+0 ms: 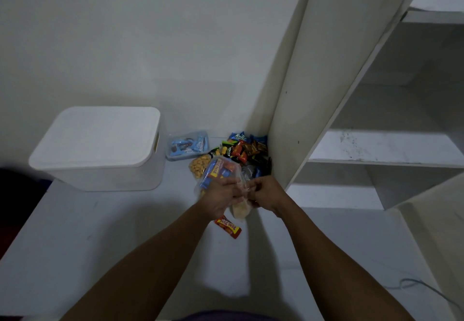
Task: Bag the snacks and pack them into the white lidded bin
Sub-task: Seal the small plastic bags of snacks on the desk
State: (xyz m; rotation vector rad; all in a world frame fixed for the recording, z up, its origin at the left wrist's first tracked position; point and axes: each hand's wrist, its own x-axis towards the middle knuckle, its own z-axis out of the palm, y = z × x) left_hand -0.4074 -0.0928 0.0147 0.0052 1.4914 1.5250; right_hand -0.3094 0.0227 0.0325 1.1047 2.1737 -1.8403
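A clear plastic bag (218,170) holding red and blue snack packs is lifted over the white surface. My left hand (221,195) and my right hand (263,193) both pinch its open end, close together. A pale snack pack (239,211) shows just below my hands. One red Beng-Beng bar (228,227) lies loose on the surface under them. A pile of mixed wrapped snacks (247,151) sits behind, against the cabinet panel. The white bin (100,149) stands at the left with its lid on.
A clear tub with blue packs (187,144) sits next to the bin. A bag of yellow nuts (199,166) lies beside the pile. A tall cabinet panel (313,82) and white shelves (389,144) rise at the right. A cable (414,285) lies at lower right.
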